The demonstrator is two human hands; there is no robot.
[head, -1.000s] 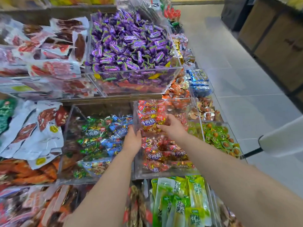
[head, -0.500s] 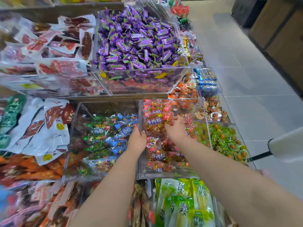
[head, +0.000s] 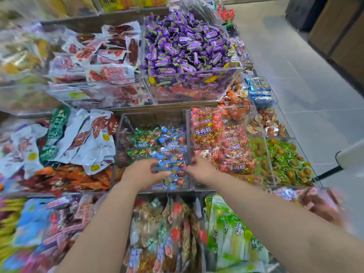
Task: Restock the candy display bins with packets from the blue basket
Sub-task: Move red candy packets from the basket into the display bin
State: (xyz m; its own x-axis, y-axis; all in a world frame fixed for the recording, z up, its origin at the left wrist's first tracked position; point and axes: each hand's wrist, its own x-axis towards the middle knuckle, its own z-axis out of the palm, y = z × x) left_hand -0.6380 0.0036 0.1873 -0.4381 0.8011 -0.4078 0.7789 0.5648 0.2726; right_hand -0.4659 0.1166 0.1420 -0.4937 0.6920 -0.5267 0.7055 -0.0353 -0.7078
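Left hand [head: 144, 174] pinches blue packets [head: 171, 153] in the middle clear bin [head: 153, 120]; right hand [head: 200, 169] curls at its divider [head: 188, 142], grasp unclear. Likely step: settling packets in 1 bin. Next calls for the blue basket, out of view.

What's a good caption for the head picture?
Left hand and right hand at the bin of blue packets, below purple candies.

Right hand [head: 201, 170] fingertips [head: 194, 163] blurry.
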